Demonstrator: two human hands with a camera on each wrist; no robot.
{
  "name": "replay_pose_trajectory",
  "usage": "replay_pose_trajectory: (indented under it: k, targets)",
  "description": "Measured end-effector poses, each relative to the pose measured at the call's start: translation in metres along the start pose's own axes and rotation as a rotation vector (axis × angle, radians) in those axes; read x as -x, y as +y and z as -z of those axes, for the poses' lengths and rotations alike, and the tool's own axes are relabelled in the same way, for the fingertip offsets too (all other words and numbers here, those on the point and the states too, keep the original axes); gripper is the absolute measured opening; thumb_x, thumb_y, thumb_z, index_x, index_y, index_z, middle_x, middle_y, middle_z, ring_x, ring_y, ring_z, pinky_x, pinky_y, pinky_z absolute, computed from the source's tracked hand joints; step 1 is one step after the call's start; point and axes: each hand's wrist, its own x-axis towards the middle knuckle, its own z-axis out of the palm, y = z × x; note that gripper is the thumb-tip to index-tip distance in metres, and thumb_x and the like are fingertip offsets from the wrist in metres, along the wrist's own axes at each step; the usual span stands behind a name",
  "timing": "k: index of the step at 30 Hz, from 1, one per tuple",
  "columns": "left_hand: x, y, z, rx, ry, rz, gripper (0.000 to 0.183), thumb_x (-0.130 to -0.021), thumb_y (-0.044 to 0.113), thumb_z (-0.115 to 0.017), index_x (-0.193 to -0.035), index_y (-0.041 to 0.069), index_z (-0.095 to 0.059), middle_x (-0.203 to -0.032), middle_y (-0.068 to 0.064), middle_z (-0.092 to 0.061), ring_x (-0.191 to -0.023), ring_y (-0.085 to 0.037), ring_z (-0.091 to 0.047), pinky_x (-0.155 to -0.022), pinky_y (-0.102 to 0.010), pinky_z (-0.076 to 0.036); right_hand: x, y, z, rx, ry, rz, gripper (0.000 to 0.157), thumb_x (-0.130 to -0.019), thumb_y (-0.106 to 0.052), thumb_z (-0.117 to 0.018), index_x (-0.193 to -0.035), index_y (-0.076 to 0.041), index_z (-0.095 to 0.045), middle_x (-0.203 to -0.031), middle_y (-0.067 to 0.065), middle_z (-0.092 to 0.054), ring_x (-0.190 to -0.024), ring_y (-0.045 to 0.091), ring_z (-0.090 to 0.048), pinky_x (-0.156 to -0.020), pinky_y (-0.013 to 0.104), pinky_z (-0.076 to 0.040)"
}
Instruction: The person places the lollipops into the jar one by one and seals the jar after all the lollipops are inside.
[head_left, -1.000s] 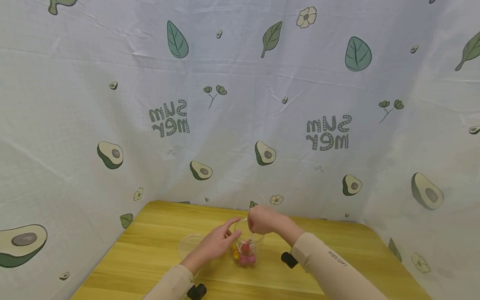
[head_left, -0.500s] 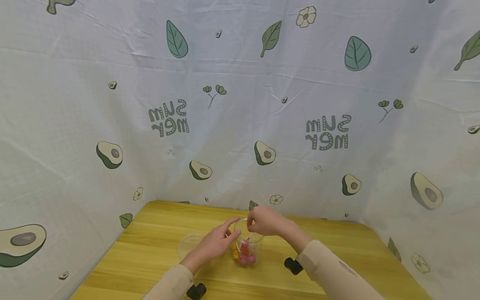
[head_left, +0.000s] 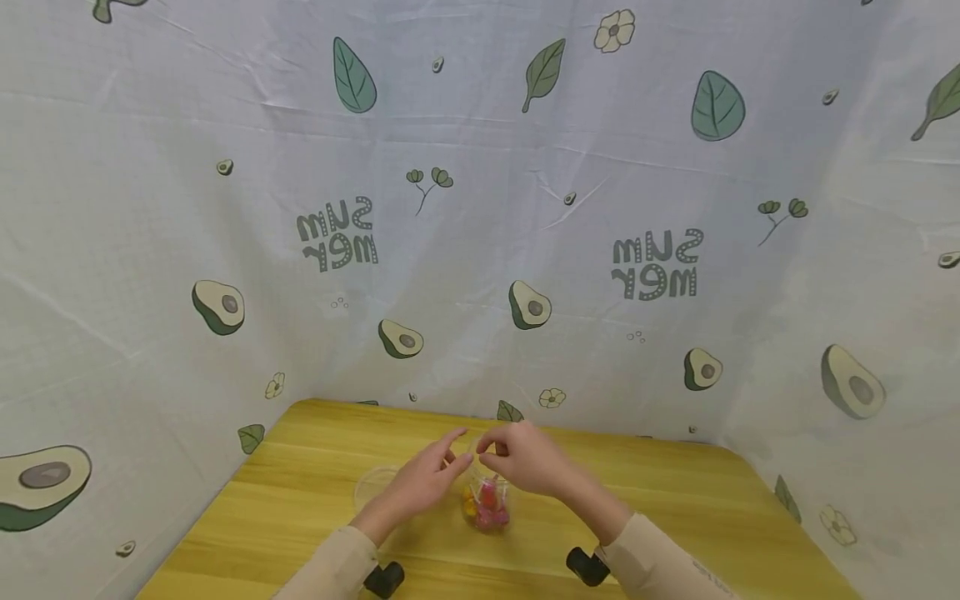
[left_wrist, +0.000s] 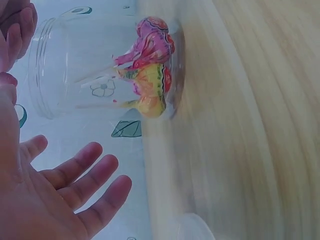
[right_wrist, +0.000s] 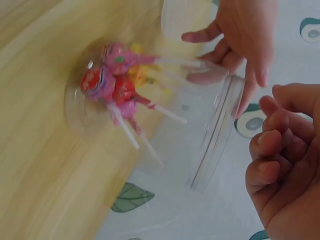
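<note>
A clear jar [right_wrist: 215, 135] stands upright on the table, its mouth uncovered. Several lollipops [head_left: 487, 504] in pink, red and yellow wrappers lie heads down at its bottom, white sticks [right_wrist: 172, 114] pointing up. My left hand [head_left: 420, 482] is beside the jar's left side, fingers spread; in the left wrist view this hand [left_wrist: 55, 200] holds nothing. Over the jar's mouth is my right hand [head_left: 531, 460]. Seen from the right wrist, that hand [right_wrist: 295, 170] has loosely curled fingers with nothing between them and the thumb.
A round clear lid [head_left: 372, 485] lies on the wood-grain table [head_left: 315, 467] to the left of the jar, partly behind the left hand. A white cloth [head_left: 450, 250] printed with avocados and leaves hangs behind and at both sides.
The right hand has moved left over the jar's mouth and its fingers have loosened. My left hand has drawn slightly left, off the jar's rim.
</note>
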Motion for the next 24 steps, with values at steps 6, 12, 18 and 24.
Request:
replay_pose_trajectory:
  k: [6,12,18,24]
  targets:
    - [0.009,-0.008,0.012,-0.08,0.042,-0.016,0.067,-0.101,0.061,-0.046,-0.153,0.019,-0.042,-0.122,-0.01,-0.061,-0.111,-0.027,-0.058,-0.084,-0.048,-0.049,0.006,-0.015,-0.006,-0.102,0.03,-0.004,0.014,-0.097,-0.017,-0.067,-0.108,-0.013,-0.074,-0.075,-0.011,-0.064,-0.06,0.002,-0.054,-0.057,0.022,-0.047]
    - [0.027,-0.018,0.026,-0.223,0.125,-0.01,0.062,-0.098,0.054,-0.058,-0.148,0.018,-0.05,-0.136,-0.012,-0.058,-0.127,-0.033,-0.052,-0.098,-0.058,-0.045,0.011,-0.034,-0.02,-0.178,0.069,0.071,0.018,-0.095,-0.016,-0.068,-0.113,-0.011,-0.072,-0.099,-0.001,-0.07,-0.085,0.005,-0.065,-0.071,0.024,-0.055]
    - [0.042,-0.029,0.038,-0.301,0.13,-0.013,0.057,-0.097,0.043,-0.066,-0.144,0.015,-0.053,-0.143,-0.011,-0.054,-0.137,-0.037,-0.044,-0.101,-0.068,-0.036,0.013,-0.048,-0.039,-0.245,-0.004,0.041,0.029,-0.097,-0.023,-0.068,-0.123,-0.009,-0.068,-0.118,0.002,-0.07,-0.105,0.013,-0.066,-0.087,0.033,-0.055]
    - [0.053,-0.039,0.049,-0.327,0.129,-0.008,0.058,-0.096,0.04,-0.067,-0.145,0.013,-0.053,-0.141,-0.012,-0.054,-0.136,-0.037,-0.044,-0.104,-0.066,-0.037,0.013,-0.056,-0.057,-0.192,-0.038,0.008,0.055,-0.095,-0.034,-0.071,-0.14,-0.007,-0.057,-0.138,0.008,-0.061,-0.124,0.023,-0.06,-0.097,0.04,-0.052]
